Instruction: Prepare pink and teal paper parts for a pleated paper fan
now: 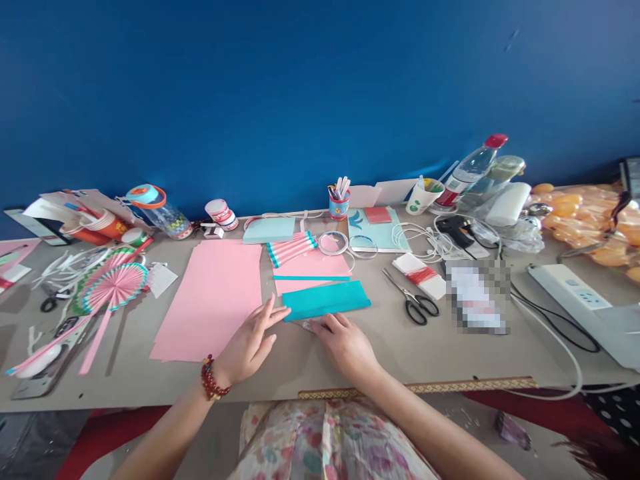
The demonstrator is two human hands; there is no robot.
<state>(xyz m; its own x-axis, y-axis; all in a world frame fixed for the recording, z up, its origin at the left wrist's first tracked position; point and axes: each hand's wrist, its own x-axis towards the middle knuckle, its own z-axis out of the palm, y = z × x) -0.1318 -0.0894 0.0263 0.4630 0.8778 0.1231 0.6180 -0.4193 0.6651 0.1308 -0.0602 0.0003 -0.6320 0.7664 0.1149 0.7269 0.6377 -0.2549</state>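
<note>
Tabletop (450,360), left hand (247,347) flat beside paper (325,300)

1. From my seat, the left hand (247,347) lies flat with its fingers stretched out, the tips touching the left end of the teal paper (326,301) on the table (475,360).
2. The right hand (345,347) sits knuckles-up at that paper's near edge. Can't tell if it's pinching anything.
3. The big pink sheet (213,300) is just left of the teal paper.
4. The black scissors (413,301) lie off to the right, and the paper fan (113,287) is far left.
</note>
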